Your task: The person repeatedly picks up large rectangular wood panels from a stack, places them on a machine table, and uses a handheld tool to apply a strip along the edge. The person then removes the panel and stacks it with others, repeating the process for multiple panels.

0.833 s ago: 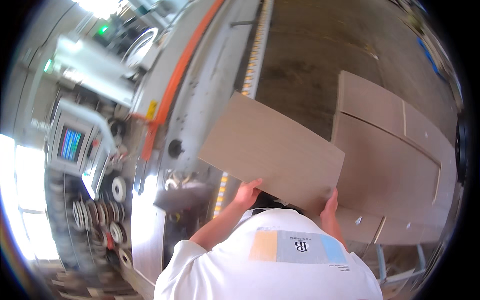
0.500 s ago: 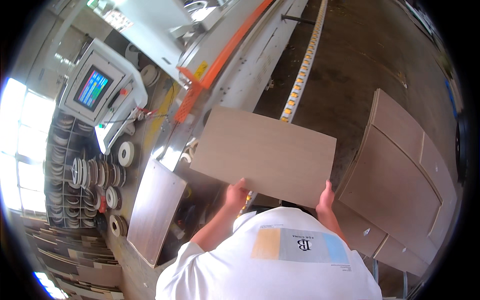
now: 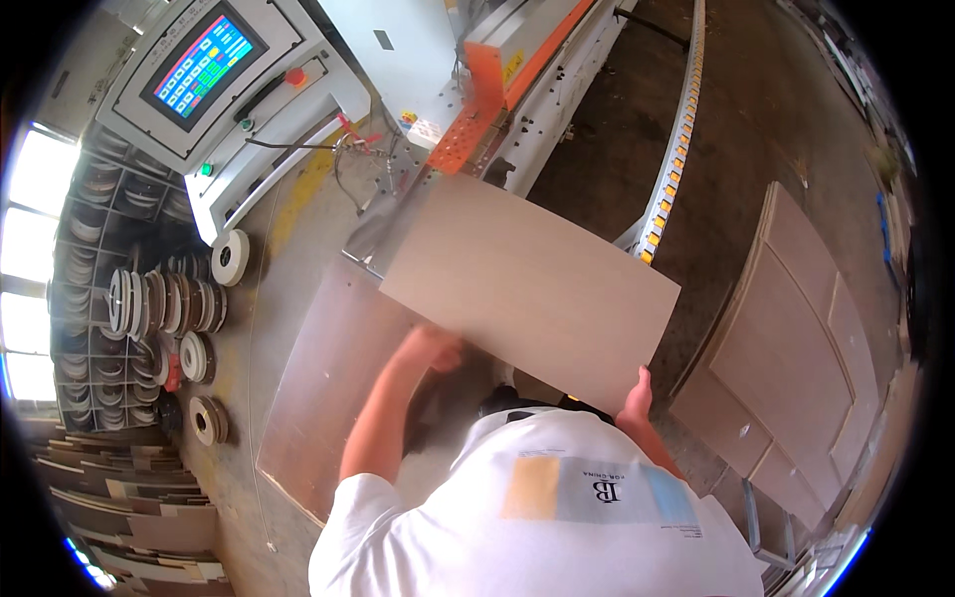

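Observation:
A flat, rectangular beige board [image 3: 532,289] lies slanted in front of me, its far left corner at the orange guard of a long machine. My right hand [image 3: 635,396] grips its near right corner, thumb up along the edge and the other fingers hidden beneath. Close to the board's near left edge is my left hand [image 3: 435,348], smeared by motion; whether it touches the board cannot be made out. Under that forearm lies a smooth brownish table surface [image 3: 338,368].
The machine's orange guard [image 3: 470,119] and a control panel with a lit screen [image 3: 204,65] stand ahead and left. A roller rail [image 3: 671,179] runs away on the right. Stacked boards [image 3: 786,348] lie at right; edging rolls [image 3: 164,303] fill a rack at left.
The board has turned clockwise, and its far left end has come up to the orange guard. My left hand has shifted left along the near edge; the view has moved closer to the machine.

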Available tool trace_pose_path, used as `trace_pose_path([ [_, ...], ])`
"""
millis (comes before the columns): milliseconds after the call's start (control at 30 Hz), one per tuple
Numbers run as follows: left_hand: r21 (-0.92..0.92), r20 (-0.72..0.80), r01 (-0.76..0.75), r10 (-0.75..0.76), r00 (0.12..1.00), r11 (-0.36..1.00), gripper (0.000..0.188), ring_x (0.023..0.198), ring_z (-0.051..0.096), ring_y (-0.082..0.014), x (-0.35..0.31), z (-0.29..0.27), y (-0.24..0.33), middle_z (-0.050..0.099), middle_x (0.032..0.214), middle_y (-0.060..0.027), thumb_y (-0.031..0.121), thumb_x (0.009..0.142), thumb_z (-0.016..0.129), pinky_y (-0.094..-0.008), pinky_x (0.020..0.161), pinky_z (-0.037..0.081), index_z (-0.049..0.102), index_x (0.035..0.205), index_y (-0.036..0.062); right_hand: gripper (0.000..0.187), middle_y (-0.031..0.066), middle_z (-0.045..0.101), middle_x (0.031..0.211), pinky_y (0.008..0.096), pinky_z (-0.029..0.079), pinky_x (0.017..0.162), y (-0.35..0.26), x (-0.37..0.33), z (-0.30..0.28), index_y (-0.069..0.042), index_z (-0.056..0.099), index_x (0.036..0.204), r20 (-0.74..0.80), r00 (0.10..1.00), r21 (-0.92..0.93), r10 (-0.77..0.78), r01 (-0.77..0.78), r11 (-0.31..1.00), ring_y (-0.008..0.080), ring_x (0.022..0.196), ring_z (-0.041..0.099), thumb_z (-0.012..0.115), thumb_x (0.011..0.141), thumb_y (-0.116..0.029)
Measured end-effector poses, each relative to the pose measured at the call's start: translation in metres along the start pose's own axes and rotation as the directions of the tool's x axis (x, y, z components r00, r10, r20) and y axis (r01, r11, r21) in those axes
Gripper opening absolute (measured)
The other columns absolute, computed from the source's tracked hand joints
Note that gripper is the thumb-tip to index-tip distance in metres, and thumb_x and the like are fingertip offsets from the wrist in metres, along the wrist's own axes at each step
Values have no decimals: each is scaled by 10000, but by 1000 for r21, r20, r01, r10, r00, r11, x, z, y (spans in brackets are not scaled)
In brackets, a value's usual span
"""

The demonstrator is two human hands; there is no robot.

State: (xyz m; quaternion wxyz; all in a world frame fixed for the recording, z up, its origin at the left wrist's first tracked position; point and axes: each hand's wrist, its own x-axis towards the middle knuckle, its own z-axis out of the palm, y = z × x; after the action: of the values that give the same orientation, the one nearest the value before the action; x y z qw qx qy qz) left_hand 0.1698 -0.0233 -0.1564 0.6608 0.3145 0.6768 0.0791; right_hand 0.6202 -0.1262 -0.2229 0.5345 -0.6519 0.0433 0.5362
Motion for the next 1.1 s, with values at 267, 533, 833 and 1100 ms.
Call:
trace_pose_path([
  [267,547,-761,-552,649,-13,630,422,1078,693,-347,143,-254,134,750,1083,-166,340,889,716,-425,925,526,701,1194,49,518,91,662,1243,355,496,971,-4,-23,0,5,600,1318,207,976,-147,-65,97,984,219,1134,621,530,1039,-425],
  [533,576,-721,-360,664,198,734,350,1047,683,-365,143,-272,170,742,1101,-137,396,882,751,-441,904,518,746,1066,98,374,9,649,1017,336,520,723,-6,-20,-48,-117,612,1186,92,996,-564,20,35,825,145,874,634,540,1028,-448],
  [833,628,-637,-724,724,-266,287,379,971,675,-224,-45,-251,103,706,1180,-142,193,1037,610,-344,844,525,523,1354,4,412,33,661,1071,383,543,773,-14,-51,-32,-116,597,1205,152,987,-584,42,56,809,164,930,647,546,1012,-477],
  [1100,854,-472,258,466,748,452,423,961,683,-471,-103,-158,2,722,976,-264,480,1023,500,-568,841,514,488,1213,103,389,36,622,990,401,541,754,-13,-34,-36,-111,597,1095,240,970,-499,43,85,862,171,893,620,585,985,-484],
])
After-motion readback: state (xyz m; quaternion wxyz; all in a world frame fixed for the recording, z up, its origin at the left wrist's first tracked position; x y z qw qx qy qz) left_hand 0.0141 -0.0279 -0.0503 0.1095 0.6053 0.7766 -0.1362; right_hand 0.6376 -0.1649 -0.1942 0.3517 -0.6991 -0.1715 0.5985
